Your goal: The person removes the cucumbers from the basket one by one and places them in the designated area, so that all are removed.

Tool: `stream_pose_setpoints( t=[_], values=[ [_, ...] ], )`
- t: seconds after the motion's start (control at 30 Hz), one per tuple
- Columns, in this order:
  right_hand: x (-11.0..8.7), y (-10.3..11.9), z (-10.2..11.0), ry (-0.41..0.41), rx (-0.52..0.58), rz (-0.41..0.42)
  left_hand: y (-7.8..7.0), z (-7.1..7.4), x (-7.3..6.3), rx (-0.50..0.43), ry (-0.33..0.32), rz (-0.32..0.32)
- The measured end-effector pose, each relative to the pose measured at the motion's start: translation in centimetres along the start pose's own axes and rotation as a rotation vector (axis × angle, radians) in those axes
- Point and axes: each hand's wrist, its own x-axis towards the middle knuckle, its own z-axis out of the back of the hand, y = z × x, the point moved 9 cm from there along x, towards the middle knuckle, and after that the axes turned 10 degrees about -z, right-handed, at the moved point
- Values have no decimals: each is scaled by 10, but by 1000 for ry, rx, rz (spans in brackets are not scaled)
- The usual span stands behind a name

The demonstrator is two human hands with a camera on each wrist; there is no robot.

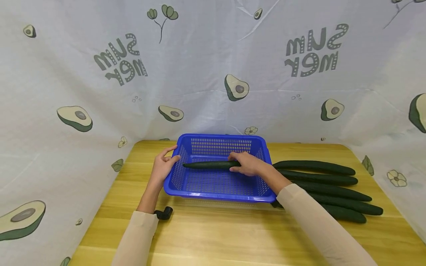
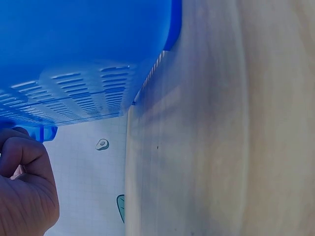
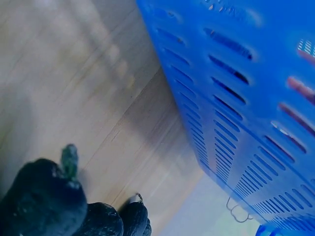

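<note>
A long dark green cucumber [image 1: 209, 165] lies crosswise inside a blue plastic basket [image 1: 219, 197]. My right hand [image 1: 247, 164] reaches over the basket's right side and grips the cucumber's right end, which the hand hides. At the left rim, my left hand [image 1: 163, 166] holds the basket, thumb and forefinger at the edge. In the left wrist view, the curled fingers of that hand [image 2: 27, 182] sit beside the basket's slotted wall [image 2: 74, 88]. The right wrist view shows the basket's outer wall [image 3: 221, 123], with the right hand mostly hidden behind it.
Several more cucumbers [image 1: 332, 190] lie side by side on the wooden table [image 1: 216, 236], right of the basket. Their stem ends [image 3: 69, 162] show beside the basket in the right wrist view. A patterned cloth [image 1: 199, 74] hangs behind the table.
</note>
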Motion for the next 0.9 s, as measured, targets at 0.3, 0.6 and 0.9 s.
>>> stream_pose_setpoints(
  t=[0.3, 0.6, 0.9],
  values=[
    [0, 8, 0, 21, -5, 58, -3, 2, 2, 25, 0, -15],
    [-15, 13, 15, -59, 22, 106, 3, -1, -1, -1, -2, 14],
    [-32, 11, 36, -153, 70, 71, -2, -1, -1, 12, -8, 8]
  ],
)
